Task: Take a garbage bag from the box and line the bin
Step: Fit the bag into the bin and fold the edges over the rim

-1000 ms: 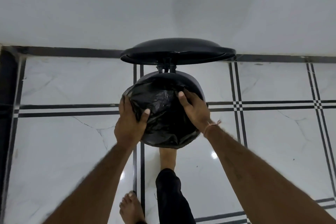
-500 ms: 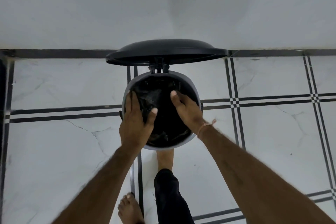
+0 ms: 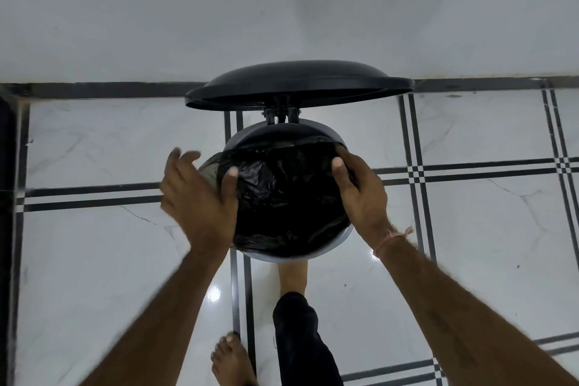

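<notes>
A round grey pedal bin stands on the tiled floor by the wall, with its black lid swung up behind it. A black garbage bag fills the bin's mouth. My left hand is at the bin's left side, thumb inside the bag and blurred fingers spread outside, pulling a thin stretch of bag outward past the rim. My right hand grips the bag's edge against the right rim. The bag box is not in view.
My right foot reaches under the bin's front, below a black trouser leg, and my bare left foot stands nearer. A white wall rises just behind the bin. The floor has glossy white tiles with black stripes, and a dark edge at far left.
Both hands have moved apart from the bag's middle to the bin's left and right sides. The bag's edge is now pulled outward over the rim on the left.
</notes>
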The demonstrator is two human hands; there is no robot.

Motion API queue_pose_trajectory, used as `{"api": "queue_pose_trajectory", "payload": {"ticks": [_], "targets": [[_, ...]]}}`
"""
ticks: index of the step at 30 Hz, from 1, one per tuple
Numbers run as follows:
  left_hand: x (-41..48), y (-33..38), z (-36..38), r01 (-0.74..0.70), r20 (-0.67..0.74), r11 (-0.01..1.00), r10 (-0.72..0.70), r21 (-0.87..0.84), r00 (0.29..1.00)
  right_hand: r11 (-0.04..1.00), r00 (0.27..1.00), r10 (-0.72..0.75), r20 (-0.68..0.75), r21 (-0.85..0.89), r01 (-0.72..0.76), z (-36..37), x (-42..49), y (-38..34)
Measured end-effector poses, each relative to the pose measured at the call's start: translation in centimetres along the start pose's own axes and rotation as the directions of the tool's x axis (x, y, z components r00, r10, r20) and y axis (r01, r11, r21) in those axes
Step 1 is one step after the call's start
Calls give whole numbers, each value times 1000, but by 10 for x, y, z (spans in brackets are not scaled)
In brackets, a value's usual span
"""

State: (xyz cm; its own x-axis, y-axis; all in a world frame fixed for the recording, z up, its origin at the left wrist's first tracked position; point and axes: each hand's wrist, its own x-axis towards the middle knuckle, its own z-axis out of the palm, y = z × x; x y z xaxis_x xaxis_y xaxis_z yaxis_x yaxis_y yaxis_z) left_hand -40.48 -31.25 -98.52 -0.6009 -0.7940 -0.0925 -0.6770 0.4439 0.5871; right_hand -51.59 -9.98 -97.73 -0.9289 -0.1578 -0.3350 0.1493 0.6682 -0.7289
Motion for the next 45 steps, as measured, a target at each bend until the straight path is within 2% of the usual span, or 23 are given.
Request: {"api": "queue_pose_trajectory", "payload": {"ticks": [2, 4, 9, 12, 16, 20, 22, 27, 31, 35, 37, 41, 45], "targets": [[20, 8, 12, -184, 78, 979, 177, 87, 981, 1000, 1000, -17, -10, 16, 18, 1, 1, 3], [37, 10, 25, -250, 155, 956, 226, 154, 962, 999, 1000, -19, -14, 27, 20, 2, 4, 5], [61, 7, 28, -177, 139, 983, 170, 41, 976, 999, 999, -17, -37, 43, 18, -1, 16, 6], [72, 0, 26, -167, 185, 985, 171, -40, 968, 999, 999, -36, -37, 35, 37, -2, 24, 3], [84, -2, 24, -34, 250, 965, 101, -262, 963, 998, 999, -45, -26, 34, 46, -2, 39, 0], [98, -1, 36, 197, 307, 907, -80, -373, 948, 992, 995, -99, -2, -73, 99, 0, 60, -7], [103, 2, 42, 298, 327, 878, -176, -374, 928, 983, 992, -120, 25, -138, 122, 1, 72, -10], [109, 3, 53, 389, 353, 862, -270, -326, 896, 976, 992, -63, 110, -203, 84, 2, 90, -4], [112, -10, 53, 512, 462, 800, -344, -311, 818, 994, 990, 96, 100, -68, -90, -1, 94, 13], [103, -20, 47, 592, 520, 743, -388, -311, 761, 971, 965, 168, 202, 137, -197, -11, 91, 18], [95, -22, 41, 568, 509, 760, -369, -317, 777, 956, 958, 169, 231, 197, -216, -16, 83, 19], [72, -25, 27, 439, 416, 810, -272, -388, 868, 910, 949, 235, 212, 294, -291, -22, 67, 28], [48, -40, 18, 399, 429, 786, -191, -472, 883, 889, 942, 286, 176, 319, -330, -28, 52, 32]]}}
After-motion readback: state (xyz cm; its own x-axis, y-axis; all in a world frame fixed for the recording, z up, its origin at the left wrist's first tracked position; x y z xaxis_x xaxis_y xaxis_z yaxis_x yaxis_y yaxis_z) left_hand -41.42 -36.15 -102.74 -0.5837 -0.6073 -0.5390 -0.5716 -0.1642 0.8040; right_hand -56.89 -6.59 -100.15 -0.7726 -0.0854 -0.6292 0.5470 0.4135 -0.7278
